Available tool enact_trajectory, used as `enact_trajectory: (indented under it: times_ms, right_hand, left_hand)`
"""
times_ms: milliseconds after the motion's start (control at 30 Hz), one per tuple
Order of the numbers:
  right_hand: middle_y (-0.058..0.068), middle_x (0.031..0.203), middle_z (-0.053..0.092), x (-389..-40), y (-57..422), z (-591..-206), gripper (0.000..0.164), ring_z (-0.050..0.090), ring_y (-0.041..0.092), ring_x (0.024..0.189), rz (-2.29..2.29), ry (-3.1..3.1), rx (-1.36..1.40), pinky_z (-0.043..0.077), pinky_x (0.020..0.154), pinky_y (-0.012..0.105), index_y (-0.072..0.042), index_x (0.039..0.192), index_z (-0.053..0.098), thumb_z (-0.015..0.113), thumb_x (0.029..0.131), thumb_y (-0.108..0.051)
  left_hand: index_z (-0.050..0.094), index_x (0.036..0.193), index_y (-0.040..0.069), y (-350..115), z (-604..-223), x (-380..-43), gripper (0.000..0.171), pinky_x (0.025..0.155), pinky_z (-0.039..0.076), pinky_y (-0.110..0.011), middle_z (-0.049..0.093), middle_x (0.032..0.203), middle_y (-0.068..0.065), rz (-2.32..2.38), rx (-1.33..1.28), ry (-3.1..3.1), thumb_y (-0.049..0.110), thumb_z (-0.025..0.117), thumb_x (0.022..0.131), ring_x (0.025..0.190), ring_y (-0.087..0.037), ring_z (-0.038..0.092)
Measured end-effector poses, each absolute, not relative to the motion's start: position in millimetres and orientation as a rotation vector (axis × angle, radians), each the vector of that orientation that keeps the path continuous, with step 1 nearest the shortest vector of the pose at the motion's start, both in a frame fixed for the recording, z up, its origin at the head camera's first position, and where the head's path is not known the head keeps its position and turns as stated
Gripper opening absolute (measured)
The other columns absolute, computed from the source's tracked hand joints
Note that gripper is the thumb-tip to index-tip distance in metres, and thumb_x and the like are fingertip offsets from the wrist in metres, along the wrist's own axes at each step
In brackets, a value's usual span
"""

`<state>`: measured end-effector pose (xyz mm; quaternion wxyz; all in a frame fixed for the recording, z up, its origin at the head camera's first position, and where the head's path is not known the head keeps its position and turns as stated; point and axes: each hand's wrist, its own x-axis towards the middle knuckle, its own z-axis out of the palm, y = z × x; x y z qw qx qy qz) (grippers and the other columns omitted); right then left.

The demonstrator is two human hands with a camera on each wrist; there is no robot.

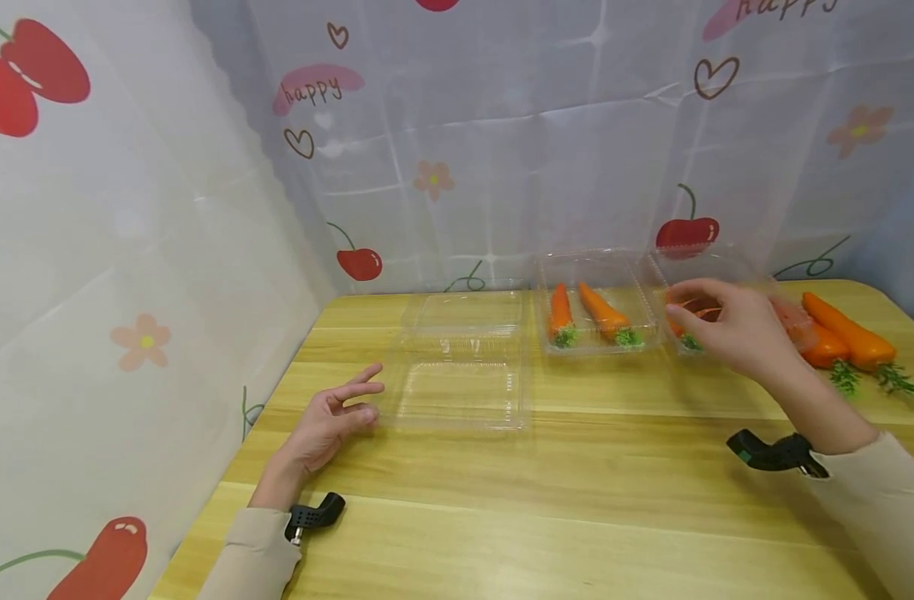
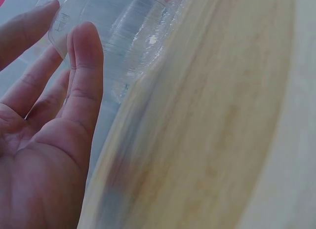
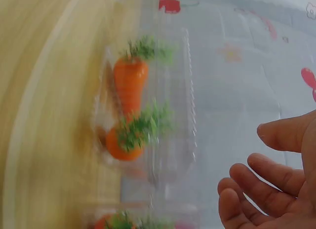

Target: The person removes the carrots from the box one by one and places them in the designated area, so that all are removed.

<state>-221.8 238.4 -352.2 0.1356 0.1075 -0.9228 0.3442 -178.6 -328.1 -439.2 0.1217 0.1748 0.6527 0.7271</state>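
My left hand [image 1: 335, 423] is at the left side of a clear plastic clamshell box [image 1: 457, 396] that lies with its lid folded back. Its fingers are spread and relaxed; in the left wrist view the fingertips [image 2: 88, 41] are by the box's corner, and whether they touch it I cannot tell. Over the right-hand clamshell box my right hand [image 1: 734, 329] hovers with fingers loosely bent and nothing held. That box is partly hidden behind the hand, with orange carrots inside. A middle clamshell box [image 1: 599, 342] contains two carrots [image 1: 605, 313] with green tops.
At the table's right end lie loose carrots [image 1: 861, 337] with leafy green tops. A cherry-patterned curtain [image 1: 531, 167] stands behind the wooden table [image 1: 531, 500] and along its left side. Each wrist wears a black camera mount [image 1: 775, 452].
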Motion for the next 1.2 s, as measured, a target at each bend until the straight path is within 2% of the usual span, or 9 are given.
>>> enact_trajectory:
  times_ms: [67,100,133,367,533,767,900,1033,1200]
  right_hand:
    - [0.020,0.113,0.073,-222.0,229.9,-354.8,0.040,0.069,0.029,0.098,1.024,-2.677,0.365,0.042,0.071,0.005,-0.004,0.127,0.068,0.067,0.101,-0.034]
    - [0.018,0.113,0.074,-222.0,226.0,-356.5,0.039,0.069,0.028,0.098,1.031,-2.686,0.382,0.044,0.071,0.008,-0.005,0.126,0.068,0.067,0.101,-0.034]
    - [0.018,0.113,0.074,-221.4,221.9,-358.2,0.039,0.069,0.036,0.100,1.042,-2.699,0.402,0.047,0.072,0.010,-0.005,0.127,0.068,0.067,0.101,-0.035]
    - [0.010,0.115,0.075,-216.8,193.7,-380.1,0.032,0.070,0.028,0.102,1.135,-2.792,0.509,0.056,0.079,0.031,-0.012,0.124,0.070,0.064,0.103,-0.035]
    - [0.006,0.112,0.075,-215.2,175.9,-394.5,0.031,0.070,0.023,0.099,1.246,-2.823,0.590,0.057,0.077,0.028,-0.012,0.124,0.071,0.065,0.103,-0.033]
    - [0.020,0.114,0.071,-213.1,154.3,-403.7,0.036,0.069,0.030,0.093,1.679,-2.791,0.700,0.061,0.077,0.035,0.001,0.127,0.066,0.066,0.102,-0.024]
    - [0.024,0.111,0.070,-212.4,140.3,-407.2,0.039,0.069,0.027,0.089,1.880,-2.764,0.720,0.062,0.079,0.033,0.008,0.129,0.064,0.066,0.102,-0.021]
    - [0.023,0.108,0.070,-212.6,125.9,-409.8,0.043,0.068,0.024,0.088,2.060,-2.717,0.670,0.061,0.081,0.032,0.012,0.130,0.060,0.066,0.102,-0.021]
    - [0.013,0.102,0.072,-214.8,110.1,-414.3,0.045,0.068,0.018,0.084,2.280,-2.635,0.516,0.062,0.081,0.032,0.015,0.130,0.056,0.066,0.102,-0.018]
  left_hand:
    - [0.039,0.142,-0.025,-328.0,-439.0,-179.3,0.049,0.083,0.061,-0.026,0.015,0.173,-0.015,2.129,0.511,1.904,-0.010,0.058,0.098,0.087,-0.010,0.071]
    - [0.040,0.141,-0.025,-328.0,-438.7,-179.7,0.049,0.083,0.061,-0.026,0.014,0.173,-0.016,2.135,0.512,1.901,-0.011,0.058,0.098,0.087,-0.010,0.071]
    - [0.041,0.141,-0.024,-327.8,-438.1,-180.1,0.048,0.083,0.061,-0.026,0.014,0.173,-0.017,2.138,0.509,1.902,-0.011,0.058,0.098,0.086,-0.009,0.071]
    - [0.043,0.140,-0.023,-327.1,-436.0,-180.4,0.049,0.083,0.061,-0.025,0.015,0.172,-0.019,2.133,0.473,1.926,-0.008,0.062,0.098,0.086,-0.008,0.071]
    - [0.046,0.140,-0.022,-327.5,-437.7,-179.8,0.048,0.084,0.061,-0.025,0.015,0.172,-0.019,2.131,0.466,1.929,-0.007,0.063,0.097,0.086,-0.008,0.071]
    - [0.052,0.138,-0.018,-326.7,-439.0,-181.3,0.044,0.083,0.060,-0.025,0.017,0.171,-0.019,2.145,0.470,1.928,-0.008,0.063,0.097,0.087,-0.010,0.070]
    - [0.050,0.139,-0.019,-325.8,-438.9,-181.4,0.046,0.083,0.061,-0.025,0.017,0.172,-0.019,2.141,0.457,1.934,-0.007,0.065,0.097,0.087,-0.010,0.071]
    - [0.048,0.139,-0.021,-326.6,-440.9,-180.6,0.047,0.083,0.061,-0.024,0.019,0.172,-0.017,2.149,0.451,1.935,-0.007,0.064,0.097,0.087,-0.009,0.071]
    - [0.048,0.139,-0.021,-328.6,-442.8,-181.5,0.045,0.082,0.059,-0.021,0.021,0.171,-0.016,2.145,0.473,1.951,-0.010,0.061,0.097,0.088,-0.007,0.069]
